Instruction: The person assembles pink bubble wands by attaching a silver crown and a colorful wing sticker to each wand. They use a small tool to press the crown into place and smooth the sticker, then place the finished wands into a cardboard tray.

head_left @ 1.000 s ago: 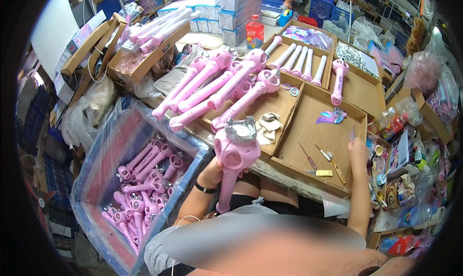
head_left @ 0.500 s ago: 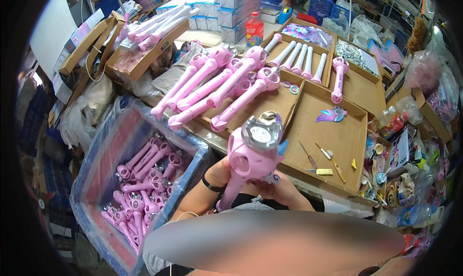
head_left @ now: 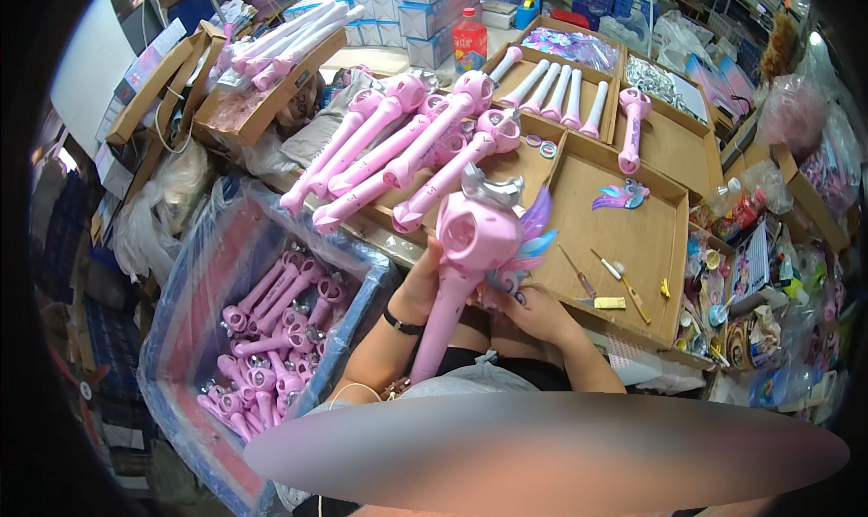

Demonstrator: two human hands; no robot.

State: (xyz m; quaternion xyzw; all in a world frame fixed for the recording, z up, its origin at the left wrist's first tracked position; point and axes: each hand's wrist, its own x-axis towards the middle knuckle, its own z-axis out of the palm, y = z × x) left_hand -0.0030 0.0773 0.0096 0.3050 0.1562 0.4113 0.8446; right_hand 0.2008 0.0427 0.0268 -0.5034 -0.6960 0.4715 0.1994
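One pink wand (head_left: 457,277) on my feed: L hand (head_left: 419,289) clamped below its head, R hand (head_left: 535,314) at wing pc (head_left: 535,243), can't tell if closed.

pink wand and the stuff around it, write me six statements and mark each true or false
1. The left hand holds the pink wand. True.
2. The right hand lies flat in the tray. False: it is at the purple and blue wing beside the wand's head.
3. A loose wing piece lies in the tray. True.
4. The blue-edged bin holds only white rods. False: it holds pink wands too many to count surely.
5. A red bottle stands beside stacked boxes. True.
6. The dark wristband is on the right wrist. False: it is on the left.
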